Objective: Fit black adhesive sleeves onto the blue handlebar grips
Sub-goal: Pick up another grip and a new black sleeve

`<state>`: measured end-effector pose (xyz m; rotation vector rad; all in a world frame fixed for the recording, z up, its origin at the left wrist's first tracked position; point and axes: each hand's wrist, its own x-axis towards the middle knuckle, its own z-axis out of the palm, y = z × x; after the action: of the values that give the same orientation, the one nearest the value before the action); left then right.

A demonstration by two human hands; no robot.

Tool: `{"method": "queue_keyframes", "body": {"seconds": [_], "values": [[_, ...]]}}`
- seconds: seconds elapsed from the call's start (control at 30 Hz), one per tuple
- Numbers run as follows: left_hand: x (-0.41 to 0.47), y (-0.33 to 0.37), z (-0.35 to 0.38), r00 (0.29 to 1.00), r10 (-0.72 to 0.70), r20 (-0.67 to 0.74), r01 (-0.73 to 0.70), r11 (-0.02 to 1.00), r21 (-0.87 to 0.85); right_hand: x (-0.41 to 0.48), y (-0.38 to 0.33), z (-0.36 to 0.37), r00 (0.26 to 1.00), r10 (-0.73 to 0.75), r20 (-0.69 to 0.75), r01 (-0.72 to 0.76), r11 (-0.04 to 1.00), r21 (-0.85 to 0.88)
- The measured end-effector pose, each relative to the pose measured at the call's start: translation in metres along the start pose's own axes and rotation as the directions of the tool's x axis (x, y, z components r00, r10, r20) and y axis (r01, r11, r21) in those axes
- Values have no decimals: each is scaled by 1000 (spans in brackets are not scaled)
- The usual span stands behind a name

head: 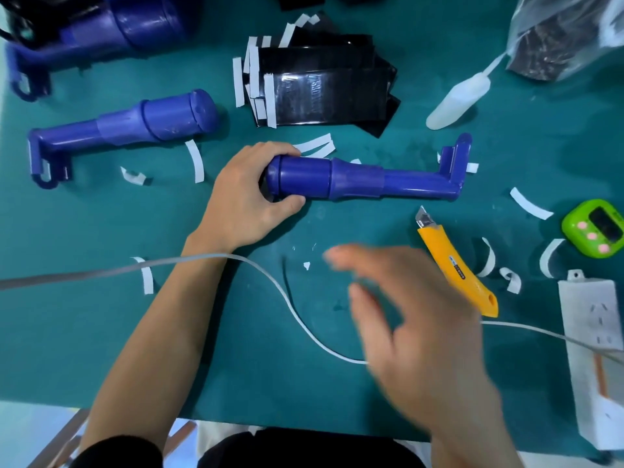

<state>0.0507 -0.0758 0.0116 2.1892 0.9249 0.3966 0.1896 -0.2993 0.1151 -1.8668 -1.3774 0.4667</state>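
I am gripping the thick end of a blue handlebar grip [354,180] with my left hand [246,201], fingers [270,150] curled round it, as it is lying across the middle of the green worktop [84,332]. My right hand [418,319] is hovering nearer me, blurred, spread and holding nothing. The black sleeves [324,92] are sitting stacked just behind the grip. A clear bag [567,35] far right is holding something dark I cannot make out. A yellow knife [456,265] is lying beside my right hand, and a white cable [270,282] is crossing my left wrist.
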Motion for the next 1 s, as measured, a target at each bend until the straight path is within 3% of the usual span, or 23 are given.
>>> {"method": "queue_keyframes", "body": {"seconds": [0.03, 0.1, 0.17, 0.3, 0.47, 0.6, 0.83, 0.93, 1.0], "values": [[0, 0, 0, 1000, -3, -2, 3, 1000, 0, -1, 11, -3, 998, 53, -24, -57, 985, -166], [0, 0, 1, 1000, -5, -6, 5, 1000, -1, -5, 44, -13, 953, 273, -130, -301, 827, -474], [0, 0, 1, 1000, -4, -6, 4, 1000, 1, -7, 65, -19, 873, 478, -100, -445, 694, -566], [0, -1, 2, 1000, 4, -7, -4, 1000, 4, -15, 81, -21, 840, 540, -42, -502, 747, -436], [0, 0, 1, 998, 57, -25, -56, 998, 41, 7, 101, -51, 785, 500, -366, -619, 658, -428], [-2, 0, 1, 995, 87, -58, -83, 994, 66, 25, 122, -55, 711, 599, -369, -703, 623, -343], [-2, -3, 5, 978, 174, -113, -167, 983, 76, 53, 125, -45, 745, 514, -425, -664, 630, -403], [-1, -1, 7, 969, 210, -130, -198, 975, 101, 72, 92, -35, 795, 280, -538, -537, 736, -412], [0, -1, 5, 968, 220, -118, -209, 973, 98, 91, 64, -15, 871, 87, -483, -347, 805, -481]]}}
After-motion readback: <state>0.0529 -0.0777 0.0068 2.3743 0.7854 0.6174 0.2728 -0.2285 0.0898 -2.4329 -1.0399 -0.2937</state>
